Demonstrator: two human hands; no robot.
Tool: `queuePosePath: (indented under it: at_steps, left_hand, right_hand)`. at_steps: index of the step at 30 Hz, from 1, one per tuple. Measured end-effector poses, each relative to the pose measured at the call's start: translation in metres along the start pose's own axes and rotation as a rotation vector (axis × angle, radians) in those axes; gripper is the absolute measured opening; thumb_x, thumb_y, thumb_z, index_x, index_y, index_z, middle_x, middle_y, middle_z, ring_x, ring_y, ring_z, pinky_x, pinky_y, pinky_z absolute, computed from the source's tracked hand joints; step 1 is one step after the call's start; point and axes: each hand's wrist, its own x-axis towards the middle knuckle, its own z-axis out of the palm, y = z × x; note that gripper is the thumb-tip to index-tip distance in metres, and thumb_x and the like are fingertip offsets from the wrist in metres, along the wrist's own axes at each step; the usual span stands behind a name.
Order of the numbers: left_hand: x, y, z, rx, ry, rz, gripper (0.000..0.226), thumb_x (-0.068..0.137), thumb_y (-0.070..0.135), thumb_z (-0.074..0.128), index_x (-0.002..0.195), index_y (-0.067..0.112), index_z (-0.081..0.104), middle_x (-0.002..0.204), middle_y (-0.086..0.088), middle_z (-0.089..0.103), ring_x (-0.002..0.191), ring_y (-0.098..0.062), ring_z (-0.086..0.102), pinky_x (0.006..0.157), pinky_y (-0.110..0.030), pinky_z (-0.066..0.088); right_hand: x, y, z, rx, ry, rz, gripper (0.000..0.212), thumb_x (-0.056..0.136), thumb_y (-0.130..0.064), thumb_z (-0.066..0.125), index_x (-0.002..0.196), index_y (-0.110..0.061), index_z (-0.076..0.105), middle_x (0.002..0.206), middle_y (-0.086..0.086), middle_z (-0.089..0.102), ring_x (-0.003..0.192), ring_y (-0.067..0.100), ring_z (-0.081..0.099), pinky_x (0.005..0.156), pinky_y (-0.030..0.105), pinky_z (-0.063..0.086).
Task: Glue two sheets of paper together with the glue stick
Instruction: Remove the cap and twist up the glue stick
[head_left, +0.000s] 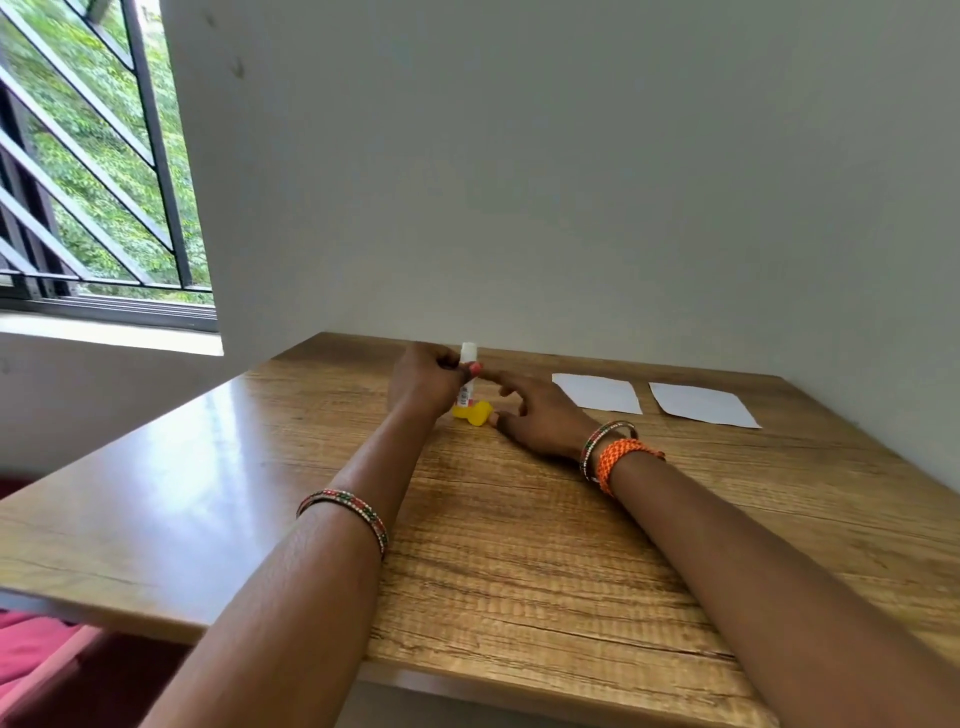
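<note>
Bare forearms, no sleeves — thin red-green beaded bangles on left forearm; matching bangles and orange braided thread band on right wrist

Glue stick upright at frame centre, white tip exposed, yellow cap (lying on its side) at its base. Two white sheets flat, side by side, centre-right.

a wood-grain table stands against the wall. two white sheets of paper lie flat near its far right edge, one just beside the other, not touching. a yellow glue stick cap rests on the tabletop to their left
</note>
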Motion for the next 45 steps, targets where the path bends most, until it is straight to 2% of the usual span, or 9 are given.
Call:
queuePosePath:
  at_steps: [4, 7, 11, 19, 22, 27, 34, 40, 45]
  left_hand:
    - [-0.004, 0.001, -0.002, -0.031, 0.029, -0.032, 0.027, 0.078, 0.034, 0.072, 0.094, 0.012, 0.067, 0.083, -0.003, 0.063, 0.086, -0.026, 0.068, 0.079, -0.046, 0.057]
    - [-0.006, 0.003, -0.001, -0.066, 0.013, -0.040, 0.021, 0.079, 0.031, 0.072, 0.071, 0.019, 0.057, 0.083, -0.006, 0.064, 0.081, -0.026, 0.069, 0.071, -0.046, 0.059]
    - [-0.006, 0.004, -0.002, -0.042, -0.009, -0.021, 0.024, 0.081, 0.030, 0.070, 0.066, 0.023, 0.052, 0.083, -0.006, 0.064, 0.079, -0.025, 0.069, 0.071, -0.046, 0.059]
    - [-0.003, 0.004, 0.001, 0.067, -0.017, 0.035, 0.033, 0.078, 0.039, 0.070, 0.099, 0.014, 0.068, 0.090, -0.006, 0.069, 0.083, -0.022, 0.067, 0.078, -0.045, 0.057]
    - [-0.004, 0.006, 0.002, 0.084, -0.039, 0.067, 0.040, 0.076, 0.039, 0.072, 0.108, 0.015, 0.067, 0.096, -0.007, 0.070, 0.089, -0.025, 0.066, 0.079, -0.046, 0.057]
    - [-0.002, 0.006, 0.004, 0.039, -0.044, 0.085, 0.038, 0.076, 0.035, 0.073, 0.108, 0.014, 0.067, 0.099, -0.007, 0.070, 0.091, -0.024, 0.066, 0.081, -0.048, 0.056]
    - [-0.002, 0.009, 0.006, 0.006, 0.028, 0.188, 0.031, 0.079, 0.031, 0.072, 0.101, 0.010, 0.070, 0.087, 0.001, 0.067, 0.088, -0.017, 0.064, 0.079, -0.033, 0.051]
    - [-0.012, 0.019, 0.005, -0.314, -0.019, 0.218, 0.022, 0.082, 0.028, 0.069, 0.091, 0.009, 0.065, 0.087, -0.013, 0.068, 0.077, -0.022, 0.066, 0.068, -0.036, 0.057]
    - [-0.017, 0.022, 0.004, -0.555, -0.149, 0.106, 0.027, 0.085, 0.023, 0.065, 0.096, -0.002, 0.063, 0.079, -0.011, 0.067, 0.065, -0.015, 0.067, 0.059, -0.025, 0.058]
  right_hand:
    - [-0.002, -0.010, 0.005, 0.066, 0.000, -0.029, 0.043, 0.086, -0.016, 0.057, 0.129, -0.022, 0.053, 0.126, 0.006, 0.058, 0.101, 0.017, 0.053, 0.082, 0.029, 0.044]
    - [-0.006, -0.013, 0.007, 0.107, -0.006, 0.009, 0.044, 0.083, -0.025, 0.062, 0.125, -0.016, 0.054, 0.125, 0.005, 0.057, 0.101, 0.015, 0.051, 0.080, 0.028, 0.043]
    - [-0.008, -0.015, 0.011, 0.011, 0.042, -0.025, 0.035, 0.086, -0.033, 0.062, 0.116, -0.015, 0.061, 0.121, 0.005, 0.060, 0.096, 0.013, 0.050, 0.079, 0.027, 0.042]
    - [-0.009, -0.010, 0.001, -0.132, 0.250, -0.076, 0.031, 0.085, -0.017, 0.066, 0.110, -0.011, 0.049, 0.106, 0.011, 0.064, 0.094, 0.023, 0.059, 0.076, 0.031, 0.047]
    - [-0.009, -0.007, -0.002, -0.201, 0.248, -0.089, 0.016, 0.086, -0.012, 0.062, 0.103, -0.009, 0.063, 0.107, 0.011, 0.066, 0.096, 0.021, 0.059, 0.078, 0.026, 0.044]
    - [-0.008, -0.006, 0.001, -0.165, 0.221, -0.084, 0.032, 0.088, -0.003, 0.056, 0.119, -0.010, 0.061, 0.115, 0.011, 0.065, 0.101, 0.021, 0.061, 0.089, 0.031, 0.050]
    - [-0.013, -0.007, 0.003, -0.103, 0.174, -0.122, 0.066, 0.087, 0.001, 0.049, 0.143, -0.024, 0.026, 0.123, 0.016, 0.056, 0.113, 0.027, 0.053, 0.084, 0.033, 0.046]
    - [-0.016, -0.018, -0.007, -0.043, 0.551, -0.189, 0.040, 0.089, -0.022, 0.059, 0.125, -0.014, 0.044, 0.108, 0.004, 0.055, 0.103, 0.018, 0.052, 0.078, 0.024, 0.042]
    - [-0.025, -0.021, -0.010, 0.065, 0.542, -0.248, 0.031, 0.083, -0.030, 0.066, 0.103, -0.016, 0.047, 0.091, -0.004, 0.052, 0.079, 0.010, 0.051, 0.065, 0.017, 0.043]
